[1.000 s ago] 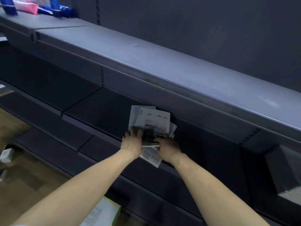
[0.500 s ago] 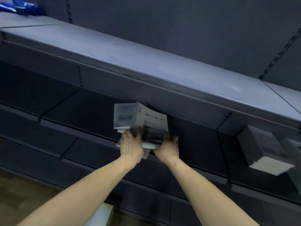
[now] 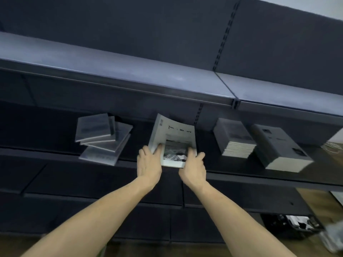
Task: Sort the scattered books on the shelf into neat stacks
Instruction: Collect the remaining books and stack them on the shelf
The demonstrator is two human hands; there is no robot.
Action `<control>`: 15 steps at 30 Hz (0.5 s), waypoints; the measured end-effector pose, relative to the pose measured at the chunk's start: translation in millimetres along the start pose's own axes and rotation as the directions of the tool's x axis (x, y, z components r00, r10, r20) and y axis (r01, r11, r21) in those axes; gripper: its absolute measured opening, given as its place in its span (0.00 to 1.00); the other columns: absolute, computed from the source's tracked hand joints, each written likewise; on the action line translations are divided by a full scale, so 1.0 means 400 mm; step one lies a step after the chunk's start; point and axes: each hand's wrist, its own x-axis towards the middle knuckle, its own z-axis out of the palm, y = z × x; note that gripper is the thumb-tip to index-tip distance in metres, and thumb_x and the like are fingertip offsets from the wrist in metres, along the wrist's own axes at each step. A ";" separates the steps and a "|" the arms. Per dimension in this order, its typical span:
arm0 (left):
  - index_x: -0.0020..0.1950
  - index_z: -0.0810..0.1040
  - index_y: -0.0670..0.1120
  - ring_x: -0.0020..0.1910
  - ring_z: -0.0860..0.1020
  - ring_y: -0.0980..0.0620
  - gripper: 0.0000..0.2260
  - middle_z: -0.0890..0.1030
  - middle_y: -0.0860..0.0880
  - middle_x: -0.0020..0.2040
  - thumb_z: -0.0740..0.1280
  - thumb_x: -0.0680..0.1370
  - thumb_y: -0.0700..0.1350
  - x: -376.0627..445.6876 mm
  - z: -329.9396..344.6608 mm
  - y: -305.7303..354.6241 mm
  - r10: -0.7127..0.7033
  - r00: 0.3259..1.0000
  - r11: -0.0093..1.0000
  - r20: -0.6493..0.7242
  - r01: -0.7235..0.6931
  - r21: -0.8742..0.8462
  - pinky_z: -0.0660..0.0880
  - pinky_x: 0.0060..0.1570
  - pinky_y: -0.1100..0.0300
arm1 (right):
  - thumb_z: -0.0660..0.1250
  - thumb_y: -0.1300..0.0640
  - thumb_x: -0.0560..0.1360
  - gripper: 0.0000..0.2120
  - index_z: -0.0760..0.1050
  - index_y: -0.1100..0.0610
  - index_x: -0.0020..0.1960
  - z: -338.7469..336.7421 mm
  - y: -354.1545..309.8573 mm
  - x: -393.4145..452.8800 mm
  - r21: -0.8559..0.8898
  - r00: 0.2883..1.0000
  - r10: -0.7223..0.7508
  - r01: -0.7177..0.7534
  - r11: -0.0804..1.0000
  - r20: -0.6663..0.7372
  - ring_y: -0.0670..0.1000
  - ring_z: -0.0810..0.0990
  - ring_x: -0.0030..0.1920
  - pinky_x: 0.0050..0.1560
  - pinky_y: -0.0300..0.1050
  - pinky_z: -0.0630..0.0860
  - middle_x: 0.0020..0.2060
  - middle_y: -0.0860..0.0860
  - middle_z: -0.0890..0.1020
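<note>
A bundle of thin grey books (image 3: 173, 140) is held up in front of the dark middle shelf (image 3: 241, 178), its top cover bending backward. My left hand (image 3: 149, 163) grips the bundle's lower left edge and my right hand (image 3: 193, 166) grips its lower right corner. To the left, a messy pile of several grey books (image 3: 103, 138) lies fanned out on the shelf, one hanging over the front edge. To the right stand two squared stacks, the nearer stack (image 3: 234, 140) and the farther, thicker stack (image 3: 278, 149).
An upper grey shelf board (image 3: 111, 69) juts out above the books. A lower dark shelf (image 3: 92, 198) runs beneath. At the lower right a black crate (image 3: 291, 226) with papers sits on the wooden floor.
Both hands have carried the bundle rightward along the shelf and squared it. The view has swung right, bringing the messy pile on the left and two neat stacks on the right into sight.
</note>
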 end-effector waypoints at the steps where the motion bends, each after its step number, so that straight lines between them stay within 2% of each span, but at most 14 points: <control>1: 0.78 0.51 0.56 0.53 0.69 0.46 0.35 0.67 0.42 0.58 0.61 0.75 0.38 -0.017 -0.004 0.042 0.020 1.000 1.000 -0.003 -0.020 0.019 0.69 0.52 0.58 | 0.68 0.65 0.68 0.33 0.59 0.51 0.69 -0.023 0.041 -0.012 0.004 1.000 0.013 -0.013 1.000 -0.006 0.55 0.72 0.42 0.41 0.47 0.73 0.56 0.56 0.63; 8: 0.78 0.52 0.54 0.50 0.68 0.47 0.33 0.68 0.43 0.55 0.59 0.75 0.38 -0.127 -0.028 0.324 0.169 0.985 0.985 -0.032 -0.167 0.050 0.69 0.50 0.59 | 0.67 0.62 0.70 0.35 0.56 0.51 0.73 -0.160 0.317 -0.104 0.061 0.992 0.104 -0.100 0.993 -0.077 0.56 0.74 0.42 0.44 0.49 0.75 0.54 0.54 0.62; 15: 0.77 0.56 0.52 0.47 0.68 0.47 0.33 0.68 0.43 0.53 0.62 0.73 0.36 -0.218 -0.022 0.592 0.308 0.951 0.950 -0.027 -0.306 0.065 0.68 0.47 0.58 | 0.65 0.60 0.72 0.36 0.54 0.50 0.76 -0.264 0.572 -0.171 0.076 0.964 0.257 -0.253 0.965 -0.064 0.57 0.75 0.46 0.45 0.48 0.76 0.57 0.55 0.61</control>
